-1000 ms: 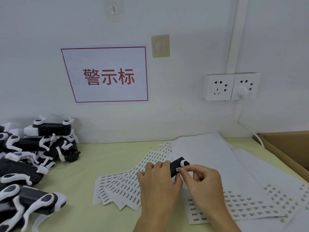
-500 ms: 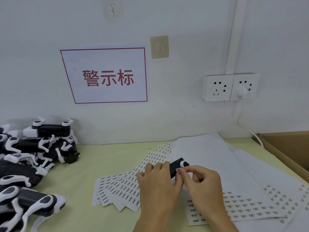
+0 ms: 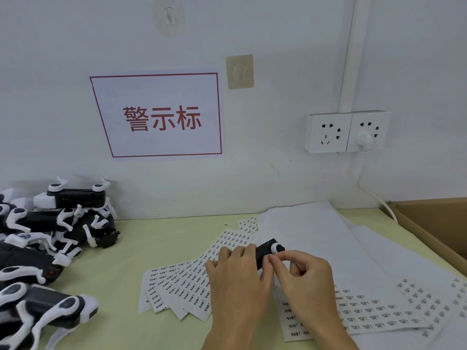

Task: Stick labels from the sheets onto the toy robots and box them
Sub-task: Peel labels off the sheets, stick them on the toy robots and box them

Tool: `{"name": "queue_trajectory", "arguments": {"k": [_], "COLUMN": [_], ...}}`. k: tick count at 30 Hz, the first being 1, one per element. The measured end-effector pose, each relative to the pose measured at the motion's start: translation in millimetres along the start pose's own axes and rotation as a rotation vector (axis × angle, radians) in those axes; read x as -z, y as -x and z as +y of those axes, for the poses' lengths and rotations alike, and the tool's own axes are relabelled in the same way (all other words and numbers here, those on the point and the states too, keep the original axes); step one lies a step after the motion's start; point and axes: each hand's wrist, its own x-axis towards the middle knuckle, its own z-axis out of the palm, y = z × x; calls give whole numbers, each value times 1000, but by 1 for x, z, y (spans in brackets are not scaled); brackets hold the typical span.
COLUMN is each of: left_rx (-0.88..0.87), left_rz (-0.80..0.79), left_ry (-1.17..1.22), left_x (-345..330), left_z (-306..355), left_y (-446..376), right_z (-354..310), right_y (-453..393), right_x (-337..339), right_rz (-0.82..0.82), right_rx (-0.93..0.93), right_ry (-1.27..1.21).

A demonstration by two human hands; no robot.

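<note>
Nothing has shifted but my right hand, its fingertips now pinched tighter against the toy robot. My left hand wraps that robot from its left, long axis running toward the cardboard box; whether a label sits under my fingertips I cannot tell.

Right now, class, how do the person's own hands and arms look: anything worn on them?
The left hand and right hand are bare: no gloves, rings or watch visible. Both forearms are uncovered down to the frame's bottom edge, with no sleeves or markings in view.

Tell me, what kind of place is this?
Probably a small packing or labelling station in a workshop: a pile of toy robots waits at the left, label sheets fan across the table, and a cardboard box stands open at the right.
</note>
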Motion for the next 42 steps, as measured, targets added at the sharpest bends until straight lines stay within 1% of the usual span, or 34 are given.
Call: {"name": "queue_trajectory", "arguments": {"k": [6,15,20,27,33,38,42], "left_rx": [-19,-13,-5,-34,-71,-49,-78], "left_rz": [57,50,80,183,254,188,212], "left_ry": [31,22,64,95,61,89,64], "left_x": [-1,-2,-1,-5,-9,-8,-9], "left_z": [0,-1,1,3,2,1,1], "left_y": [1,1,2,3,3,2,2], "right_z": [1,0,-1,0,0,-1,1], "right_y": [1,1,1,1,1,1,2], "right_x": [-1,-1,-1,-2,-4,-5,-6], "right_rz": [10,10,18,43,63,83,96], "right_rx": [8,4,6,-19,-35,-27,-30], "right_ry": [3,2,14,29,38,70,69]}}
